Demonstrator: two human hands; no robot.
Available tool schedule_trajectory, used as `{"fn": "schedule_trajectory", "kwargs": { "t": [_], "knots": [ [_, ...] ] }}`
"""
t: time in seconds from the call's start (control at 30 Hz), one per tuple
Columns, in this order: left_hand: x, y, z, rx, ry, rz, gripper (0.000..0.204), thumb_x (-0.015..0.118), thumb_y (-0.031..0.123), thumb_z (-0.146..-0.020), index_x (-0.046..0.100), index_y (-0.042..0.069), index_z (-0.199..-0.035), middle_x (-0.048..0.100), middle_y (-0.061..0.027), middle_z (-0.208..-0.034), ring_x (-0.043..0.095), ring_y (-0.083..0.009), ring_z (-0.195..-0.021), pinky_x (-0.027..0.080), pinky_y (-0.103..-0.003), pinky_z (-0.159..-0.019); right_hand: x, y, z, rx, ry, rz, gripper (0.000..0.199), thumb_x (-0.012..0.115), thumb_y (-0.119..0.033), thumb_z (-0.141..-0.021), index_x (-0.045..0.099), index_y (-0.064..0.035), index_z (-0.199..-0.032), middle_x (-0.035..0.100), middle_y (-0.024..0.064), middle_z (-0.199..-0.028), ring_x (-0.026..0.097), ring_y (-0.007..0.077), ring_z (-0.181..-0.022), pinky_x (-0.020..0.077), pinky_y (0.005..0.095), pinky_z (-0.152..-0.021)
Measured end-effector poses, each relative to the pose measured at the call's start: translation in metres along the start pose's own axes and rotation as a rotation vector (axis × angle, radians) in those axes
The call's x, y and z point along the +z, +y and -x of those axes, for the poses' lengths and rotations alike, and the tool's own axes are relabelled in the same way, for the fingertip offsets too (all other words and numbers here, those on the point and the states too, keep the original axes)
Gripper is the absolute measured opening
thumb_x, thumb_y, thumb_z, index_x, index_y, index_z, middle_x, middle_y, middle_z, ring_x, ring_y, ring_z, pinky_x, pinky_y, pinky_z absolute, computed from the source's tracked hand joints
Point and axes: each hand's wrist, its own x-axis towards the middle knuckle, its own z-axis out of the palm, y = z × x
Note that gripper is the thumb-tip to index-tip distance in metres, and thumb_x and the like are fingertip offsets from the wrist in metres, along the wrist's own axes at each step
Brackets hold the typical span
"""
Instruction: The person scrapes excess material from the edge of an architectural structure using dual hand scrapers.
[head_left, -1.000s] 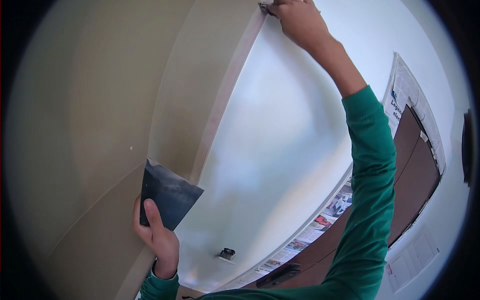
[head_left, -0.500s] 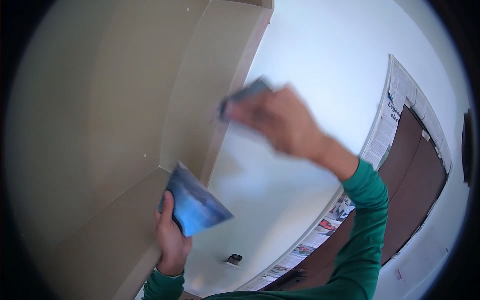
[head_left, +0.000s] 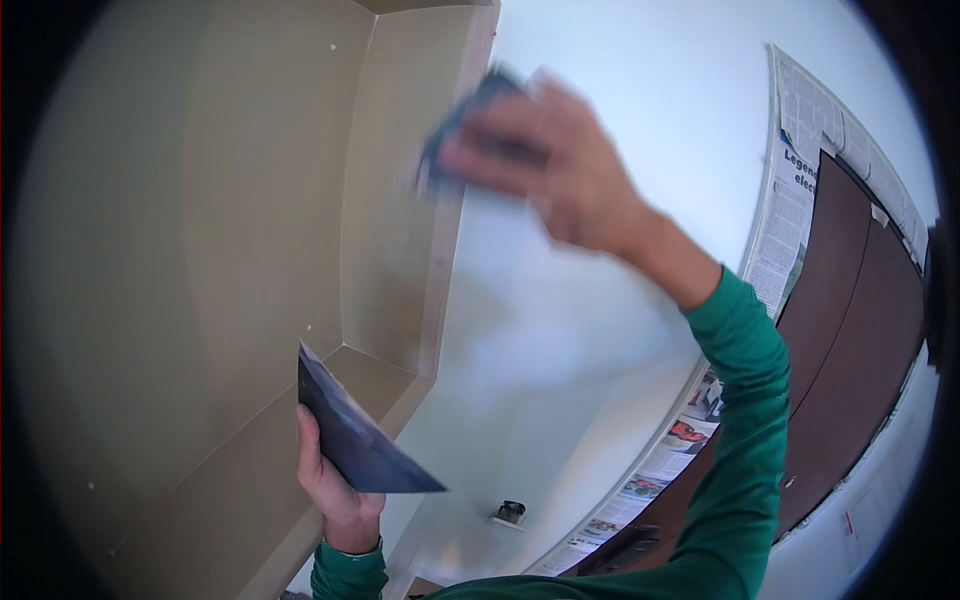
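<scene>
Scraping at the beige recess edge
Right hand (head_left: pixel 560 170) has dropped from the top, gripping a blurred dark scraper (head_left: pixel 462 115); left hand (head_left: pixel 335 480) grips a dark flat blade (head_left: pixel 355 440).

Recess (head_left: pixel 250 230): takes up the left of the view, set back into the wall, with a ledge at its bottom.
Wall (head_left: pixel 620 100): right of the recess, meeting it along an upright edge.
Door (head_left: pixel 850 350): far right, with newspaper (head_left: pixel 790 200) taped along its frame between door and wall.
Wall fitting (head_left: pixel 511 512): low on the wall, below the right hand.
Left hand (head_left: pixel 335 480): low, in front of the ledge, with a flat blade (head_left: pixel 355 440) held in it.
Right hand (head_left: pixel 550 160): high, at the recess edge, with a blurred tool (head_left: pixel 465 115) held in it.
</scene>
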Motion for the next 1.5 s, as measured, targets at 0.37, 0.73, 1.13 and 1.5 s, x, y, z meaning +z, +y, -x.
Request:
{"fn": "schedule_trajectory", "kwargs": {
  "t": [0.37,0.73,1.13,1.5],
  "knots": [
    [-0.020,-0.014,-0.015,0.149,0.054,-0.127,0.037,0.051,0.035,-0.105,0.055,0.007,-0.130,0.064,-0.0067,-0.118,0.064,-0.0200,-0.104,0.053,-0.036,-0.091,0.065,0.140,0.001,0.865,0.455,-0.391,0.028,0.051,-0.019,-0.104,0.065,0.0037,-0.113,0.073,0.0143,-0.087,0.074,0.0238,-0.090,0.0532,0.0333,-0.075],
    [-0.020,-0.015,-0.014,0.169,0.072,-0.143,0.039,0.051,0.033,-0.106,0.050,0.003,-0.130,0.060,-0.0107,-0.120,0.063,-0.0216,-0.108,0.053,-0.037,-0.092,0.084,0.124,0.004,0.706,0.484,-0.151,0.020,0.054,-0.016,-0.102,0.064,0.0003,-0.107,0.053,0.0042,-0.070,0.046,0.0154,-0.065,0.0429,0.0311,-0.063],
    [-0.023,-0.016,-0.015,0.151,0.069,-0.186,0.038,0.051,0.037,-0.105,0.056,0.007,-0.128,0.063,-0.0060,-0.118,0.063,-0.0184,-0.106,0.051,-0.033,-0.092,0.080,0.123,-0.006,0.568,0.377,-0.111,0.027,0.053,0.003,-0.093,0.064,0.0015,-0.118,0.067,0.0240,-0.109,0.065,0.0406,-0.101,0.0503,0.0418,-0.090],
    [-0.022,-0.015,-0.014,0.152,0.029,-0.189,0.037,0.050,0.036,-0.105,0.057,0.008,-0.128,0.064,-0.0066,-0.118,0.064,-0.0183,-0.105,0.052,-0.033,-0.092,0.079,0.113,0.002,0.615,0.284,-0.209,0.021,0.055,-0.004,-0.096,0.065,0.0005,-0.113,0.068,0.0188,-0.104,0.065,0.0360,-0.089,0.0508,0.0401,-0.082]
  ]
}}
